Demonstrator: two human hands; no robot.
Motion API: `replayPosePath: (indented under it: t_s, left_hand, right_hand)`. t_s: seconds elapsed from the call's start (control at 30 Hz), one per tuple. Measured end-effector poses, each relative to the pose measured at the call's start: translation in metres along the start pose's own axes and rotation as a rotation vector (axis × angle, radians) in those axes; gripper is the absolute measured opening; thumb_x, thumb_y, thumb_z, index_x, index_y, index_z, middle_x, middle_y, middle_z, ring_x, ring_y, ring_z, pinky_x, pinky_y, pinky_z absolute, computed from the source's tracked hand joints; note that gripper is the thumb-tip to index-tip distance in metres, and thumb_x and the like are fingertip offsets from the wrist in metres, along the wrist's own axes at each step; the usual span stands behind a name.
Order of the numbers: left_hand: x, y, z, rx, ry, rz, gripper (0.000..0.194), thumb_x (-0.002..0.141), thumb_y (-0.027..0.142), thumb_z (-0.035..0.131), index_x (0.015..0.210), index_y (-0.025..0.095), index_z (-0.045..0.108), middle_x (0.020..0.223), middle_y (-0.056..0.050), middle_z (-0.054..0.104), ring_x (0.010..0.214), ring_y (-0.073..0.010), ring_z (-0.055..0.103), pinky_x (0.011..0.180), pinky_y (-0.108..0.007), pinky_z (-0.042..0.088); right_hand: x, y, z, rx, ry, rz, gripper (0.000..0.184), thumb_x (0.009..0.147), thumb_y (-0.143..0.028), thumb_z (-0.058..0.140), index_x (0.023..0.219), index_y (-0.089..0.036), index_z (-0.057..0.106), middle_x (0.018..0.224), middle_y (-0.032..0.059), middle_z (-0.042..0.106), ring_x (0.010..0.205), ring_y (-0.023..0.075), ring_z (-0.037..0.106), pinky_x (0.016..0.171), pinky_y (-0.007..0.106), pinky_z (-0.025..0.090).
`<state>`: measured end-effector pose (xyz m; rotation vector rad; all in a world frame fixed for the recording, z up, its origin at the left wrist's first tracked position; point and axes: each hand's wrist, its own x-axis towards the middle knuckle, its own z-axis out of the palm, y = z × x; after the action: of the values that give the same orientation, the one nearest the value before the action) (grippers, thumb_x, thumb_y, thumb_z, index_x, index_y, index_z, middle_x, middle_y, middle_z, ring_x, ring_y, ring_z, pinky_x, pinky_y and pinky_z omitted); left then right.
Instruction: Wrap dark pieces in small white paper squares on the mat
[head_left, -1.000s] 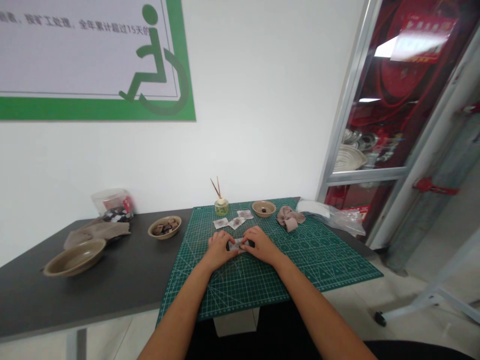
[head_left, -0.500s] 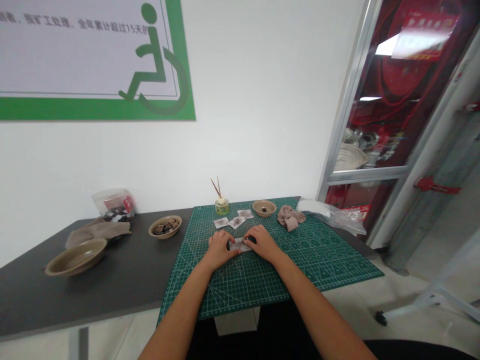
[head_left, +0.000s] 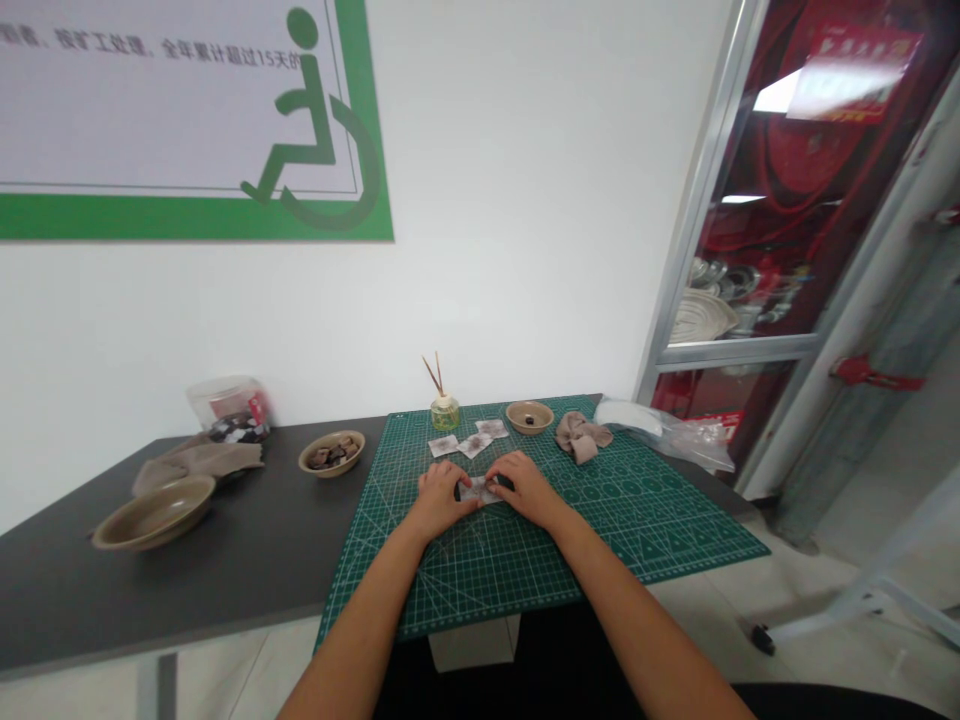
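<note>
On the green cutting mat (head_left: 600,520), my left hand (head_left: 437,497) and my right hand (head_left: 523,486) meet over a small white wrapped packet (head_left: 478,490). Both hands pinch its ends with curled fingers, and a dark bit shows at each end. Just beyond my hands lie three similar small packets (head_left: 471,441) flat on the mat. A glass reed diffuser (head_left: 444,410) stands behind them.
A small tan bowl (head_left: 529,417) and a crumpled beige cloth (head_left: 579,436) sit at the mat's far right. On the dark table (head_left: 225,570) stand a bowl of dark pieces (head_left: 331,453), a large empty bowl (head_left: 154,511), a folded cloth (head_left: 196,460) and a plastic jar (head_left: 229,405). A plastic bag (head_left: 667,425) lies at the right edge.
My hands stay on the packet; the fingers have shifted only slightly. The view has drifted a little.
</note>
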<state>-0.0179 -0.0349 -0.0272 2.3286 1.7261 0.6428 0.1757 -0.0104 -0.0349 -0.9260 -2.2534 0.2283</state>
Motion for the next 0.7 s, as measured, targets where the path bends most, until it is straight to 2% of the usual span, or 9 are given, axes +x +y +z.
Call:
replayPosePath:
  t_s: [0.17, 0.33, 0.5, 0.7]
  left_hand:
    - [-0.0002, 0.0002, -0.0003, 0.011, 0.016, -0.002, 0.027, 0.071, 0.044, 0.066, 0.087, 0.023, 0.061, 0.1, -0.002, 0.057, 0.1, -0.0217, 0.047, 0.082, -0.034, 0.033]
    - [-0.0005, -0.0005, 0.0006, 0.004, 0.014, 0.003, 0.026, 0.071, 0.042, 0.067, 0.087, 0.023, 0.06, 0.102, -0.001, 0.056, 0.101, -0.0224, 0.046, 0.083, -0.035, 0.033]
    - [-0.0009, 0.0004, -0.001, 0.002, 0.012, -0.01, 0.026, 0.071, 0.042, 0.066, 0.087, 0.023, 0.06, 0.102, -0.002, 0.056, 0.101, -0.0225, 0.046, 0.084, -0.035, 0.033]
    - [-0.0008, 0.0018, -0.0025, 0.008, -0.006, -0.01, 0.028, 0.07, 0.043, 0.067, 0.088, 0.023, 0.06, 0.103, -0.002, 0.057, 0.102, -0.0228, 0.046, 0.084, -0.035, 0.033]
  right_hand:
    - [0.0022, -0.0051, -0.0005, 0.051, -0.042, -0.075, 0.014, 0.077, -0.011, 0.063, 0.087, -0.02, 0.064, 0.082, 0.0023, 0.064, 0.086, 0.0176, 0.053, 0.081, 0.032, 0.04]
    - [0.0011, -0.003, -0.0026, 0.017, -0.028, -0.037, 0.014, 0.077, -0.009, 0.062, 0.086, -0.019, 0.065, 0.082, 0.0033, 0.064, 0.085, 0.0185, 0.053, 0.082, 0.034, 0.04]
    - [0.0017, -0.008, -0.0003, 0.036, -0.044, -0.017, 0.015, 0.077, -0.009, 0.061, 0.09, -0.018, 0.062, 0.083, 0.0037, 0.062, 0.087, 0.0186, 0.051, 0.079, 0.033, 0.041]
    - [0.0005, -0.0077, -0.0025, 0.035, -0.023, 0.008, 0.01, 0.075, -0.008, 0.062, 0.078, -0.017, 0.059, 0.078, 0.0026, 0.06, 0.084, 0.0181, 0.051, 0.076, 0.031, 0.041]
